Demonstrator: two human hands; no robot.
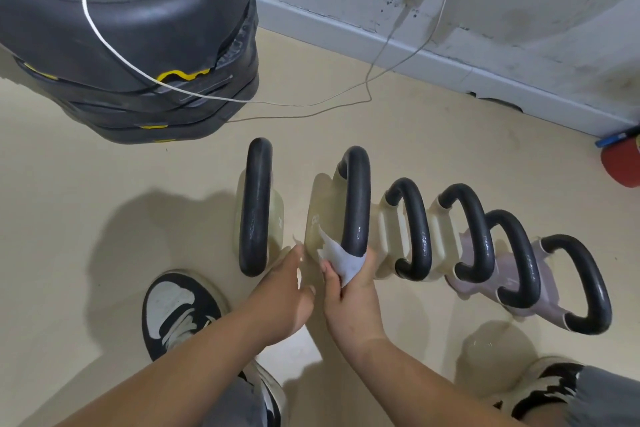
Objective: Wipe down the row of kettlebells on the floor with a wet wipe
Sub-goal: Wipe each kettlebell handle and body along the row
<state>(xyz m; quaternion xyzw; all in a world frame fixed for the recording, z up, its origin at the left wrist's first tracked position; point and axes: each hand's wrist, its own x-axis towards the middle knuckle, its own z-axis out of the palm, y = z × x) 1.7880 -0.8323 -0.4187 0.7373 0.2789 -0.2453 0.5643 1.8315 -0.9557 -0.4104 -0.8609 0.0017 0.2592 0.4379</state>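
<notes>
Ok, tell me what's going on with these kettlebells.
A person is working on a row of six kettlebells on the floor. The right hand grips a white wet wipe and holds it round the near end of the black handle of the second kettlebell from the left. The left hand is beside it, fingers relaxed and holding nothing, near the first kettlebell. Neither hand touches the four kettlebells on the right.

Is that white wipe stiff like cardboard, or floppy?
Probably floppy: the wet wipe bends and crumples around the black handle. Likely very light, since the right hand pinches it with just its fingers.
</notes>
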